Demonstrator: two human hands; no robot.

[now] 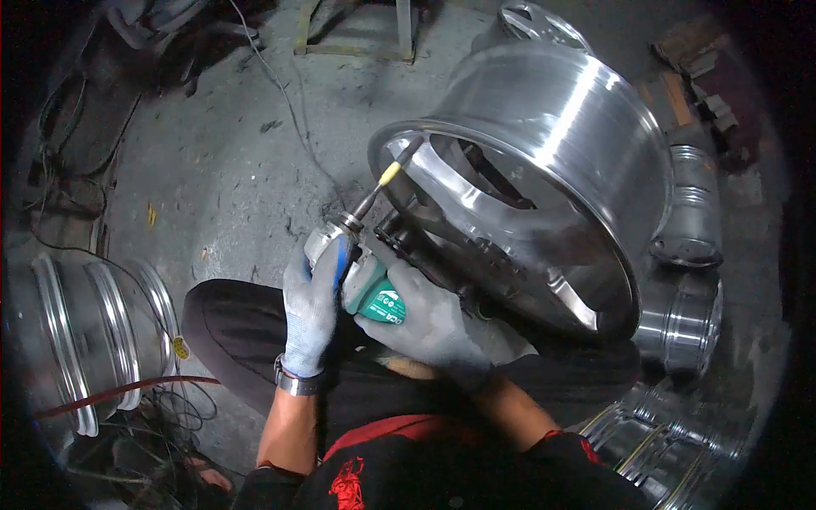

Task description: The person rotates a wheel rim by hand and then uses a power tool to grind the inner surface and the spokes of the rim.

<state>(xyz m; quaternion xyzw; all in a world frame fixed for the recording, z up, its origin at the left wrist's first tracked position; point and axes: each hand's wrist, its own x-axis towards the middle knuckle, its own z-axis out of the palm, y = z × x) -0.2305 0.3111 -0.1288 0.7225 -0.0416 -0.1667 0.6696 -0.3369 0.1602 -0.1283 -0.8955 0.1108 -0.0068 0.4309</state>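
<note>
My left hand [312, 302], in a grey glove, is wrapped round the metal front part of a power tool [351, 223]. My right hand [429, 323], also gloved, grips the tool's green body from the right. From the tool a thin shaft with a yellow band points up and right. Its dark tip is over the near rim of a large shiny metal wheel [552, 110]; whether it touches the metal, I cannot tell. The wheel lies tilted on its side, its open face with spokes turned towards me.
Ribbed metal wheels [110, 314] stand on the floor at the left, with cables and a red hose [127, 393] beside them. More wheels [680, 327] are at the right. A metal stand [357, 47] is at the top. A cable [293, 110] crosses the floor.
</note>
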